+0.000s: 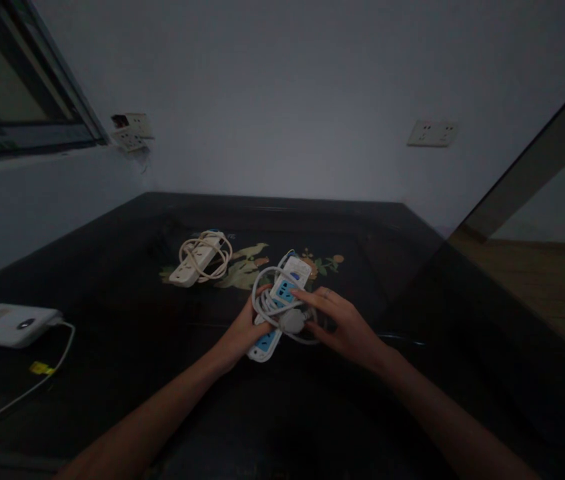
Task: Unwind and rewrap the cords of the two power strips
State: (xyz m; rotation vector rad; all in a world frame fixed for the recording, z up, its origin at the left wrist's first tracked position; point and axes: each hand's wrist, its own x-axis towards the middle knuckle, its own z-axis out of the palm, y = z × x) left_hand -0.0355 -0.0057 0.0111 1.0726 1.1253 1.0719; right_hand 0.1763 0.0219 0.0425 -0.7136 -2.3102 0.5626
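Note:
A white and blue power strip (282, 297) lies on the dark table (112, 320) with its white cord looped around it. My left hand (242, 333) grips its left side, fingers curled around the body. Over the strip's right side, my right hand (342, 323) rests on the cord and its grey plug (291, 320), fingers closed around them. A second, cream power strip (197, 261) with its cord coiled around it lies farther back to the left, untouched.
A white box-like device (7, 325) with a white cable (37, 383) and a yellow tag sits at the table's left edge. Wall sockets (432, 133) are on the far wall, others (131, 131) at the left corner. A wooden floor shows at right.

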